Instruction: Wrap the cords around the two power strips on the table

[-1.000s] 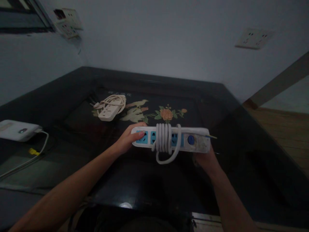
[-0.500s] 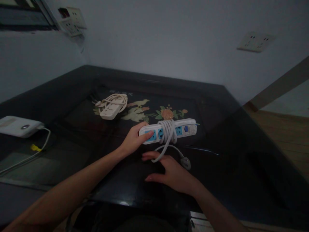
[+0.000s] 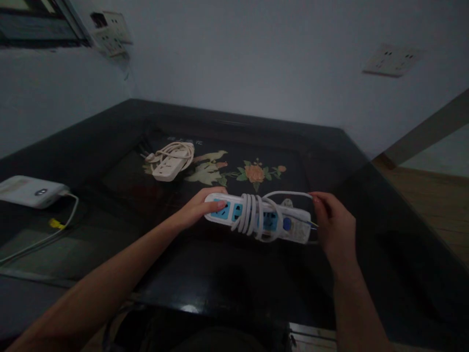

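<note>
A white power strip [image 3: 298, 230] with blue sockets and a blue switch is held above the dark table [image 3: 205, 274], tilted down toward the right. My left hand [image 3: 200, 208] grips its left end, thumb on the first socket. Several loops of the white cord [image 3: 251, 215] wrap around the strip's middle. Beyond the strip's right end, my right hand [image 3: 335, 225] is closed on the cord, which runs in an arc from the wrapped loops. Behind the strip, the plug [image 3: 287, 202] is partly hidden.
A second power strip [image 3: 170, 166], with its cord bundled on it, lies at the back left. A white power bank [image 3: 31, 190] with a cable [image 3: 73, 215] sits at the far left. Wall sockets [image 3: 392, 61] are on the wall behind, and a flower picture [image 3: 254, 173] decorates the tabletop.
My right hand has moved right from in front of the strip to beyond its right end, and closed on the cord. The strip has tilted down on the right; the plug is now behind it.
</note>
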The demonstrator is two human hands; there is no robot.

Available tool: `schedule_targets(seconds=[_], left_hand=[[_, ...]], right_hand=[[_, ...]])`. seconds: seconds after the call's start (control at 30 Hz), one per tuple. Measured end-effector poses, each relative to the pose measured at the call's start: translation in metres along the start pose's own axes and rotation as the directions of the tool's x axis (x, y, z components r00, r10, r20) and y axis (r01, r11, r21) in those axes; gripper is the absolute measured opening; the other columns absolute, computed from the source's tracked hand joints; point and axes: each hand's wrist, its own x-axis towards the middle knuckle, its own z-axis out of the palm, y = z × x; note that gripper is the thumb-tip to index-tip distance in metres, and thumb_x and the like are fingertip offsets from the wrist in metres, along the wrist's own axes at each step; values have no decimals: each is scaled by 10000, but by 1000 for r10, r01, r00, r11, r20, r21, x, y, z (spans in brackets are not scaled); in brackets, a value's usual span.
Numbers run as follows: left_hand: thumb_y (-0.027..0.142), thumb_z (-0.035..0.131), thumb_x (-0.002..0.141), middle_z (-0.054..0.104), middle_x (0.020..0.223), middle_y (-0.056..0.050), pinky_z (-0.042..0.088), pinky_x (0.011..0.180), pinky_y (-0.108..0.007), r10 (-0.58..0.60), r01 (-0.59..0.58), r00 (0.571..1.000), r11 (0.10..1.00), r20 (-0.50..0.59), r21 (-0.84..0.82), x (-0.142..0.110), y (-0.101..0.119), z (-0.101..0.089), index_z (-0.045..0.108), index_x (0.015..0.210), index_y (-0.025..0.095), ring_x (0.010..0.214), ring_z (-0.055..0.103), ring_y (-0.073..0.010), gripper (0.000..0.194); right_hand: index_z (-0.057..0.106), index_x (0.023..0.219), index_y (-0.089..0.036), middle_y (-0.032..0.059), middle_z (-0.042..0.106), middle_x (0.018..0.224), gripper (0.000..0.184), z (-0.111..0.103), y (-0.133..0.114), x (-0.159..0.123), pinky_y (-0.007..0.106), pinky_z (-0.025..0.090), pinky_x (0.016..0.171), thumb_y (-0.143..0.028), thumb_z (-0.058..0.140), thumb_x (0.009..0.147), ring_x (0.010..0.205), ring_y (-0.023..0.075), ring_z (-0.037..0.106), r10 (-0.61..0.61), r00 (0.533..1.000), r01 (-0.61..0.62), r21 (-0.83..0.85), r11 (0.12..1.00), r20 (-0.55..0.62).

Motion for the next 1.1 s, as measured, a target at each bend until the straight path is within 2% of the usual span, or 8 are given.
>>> schedule_targets(seconds=[0.23, 0.37, 0.5, 0.6, 0.7, 0.83, 0.97, 1.1], left_hand=[[489, 663, 719, 524, 609, 26, 327, 472, -187, 68, -72, 997, 977, -27, -198, -5, -1, 13, 549, 746, 151, 511, 457, -84, 358], [486, 662, 737, 517, 619, 28, 333, 485, -187, 87, -93, 995, 981, -41, -172, -6, -1, 18, 551, 759, 152, 531, 460, -88, 352], [474, 666, 743, 515, 656, 22, 349, 511, -190, 111, -122, 988, 987, -106, -108, -5, -2, 20, 565, 773, 146, 576, 460, -94, 345], [475, 661, 745, 502, 661, 23, 356, 521, -195, 93, -111, 976, 990, -195, -86, -2, -4, 16, 547, 765, 146, 583, 462, -98, 349], [475, 646, 756, 473, 649, 30, 343, 514, -198, 100, -107, 946, 994, -307, -5, 2, -5, 6, 530, 746, 151, 572, 448, -98, 344], [478, 620, 770, 470, 642, 29, 338, 513, -200, 157, -102, 914, 981, -374, 164, 5, 2, -11, 525, 729, 158, 574, 439, -102, 336], [484, 608, 765, 515, 663, 20, 357, 525, -203, 77, -30, 985, 958, -154, 284, 3, 11, -17, 547, 743, 157, 600, 481, -113, 334], [480, 627, 739, 544, 673, 12, 368, 516, -203, -13, -20, 988, 976, 152, 218, -4, 15, -9, 562, 756, 149, 598, 506, -118, 338]], right_hand=[[577, 1251, -239, 124, 604, 1253, 402, 53, -21, -34, 642, 210, 1076, -202, 495, 859, 1239, 352, 472, -266, 938, 284, -52, 957, 221], [594, 1236, -259, 109, 602, 1284, 396, 66, -48, -51, 621, 226, 1100, -182, 565, 848, 1285, 358, 443, -362, 802, 366, 89, 926, 475], [587, 1219, -251, 93, 548, 1360, 445, 60, -72, -60, 515, 353, 1068, -374, 689, 803, 1283, 302, 462, -458, 627, 266, 379, 886, 630], [653, 988, -245, 42, 665, 1165, 186, 50, -82, -59, 423, 378, 1045, -371, 535, 919, 1173, 210, 558, -479, 605, 61, 563, 824, 636], [623, 866, -203, 4, 663, 742, 293, 37, -77, -49, 321, 488, 802, -367, 405, 976, 760, 148, 648, -360, 648, -199, 605, 771, 671], [598, 848, -190, -58, 469, 561, 271, 20, -51, -29, 214, 351, 475, -417, 476, 935, 491, 91, 445, -6, 882, -296, 564, 771, 471], [632, 946, -202, -43, 491, 652, 202, 7, -28, -14, 205, 300, 455, -383, 587, 866, 528, 90, 420, 199, 979, -193, 487, 852, 39], [655, 983, -201, -18, 534, 679, 190, 7, -18, -8, 242, 376, 516, -314, 549, 873, 583, 127, 489, 91, 995, -81, 247, 966, -29]])
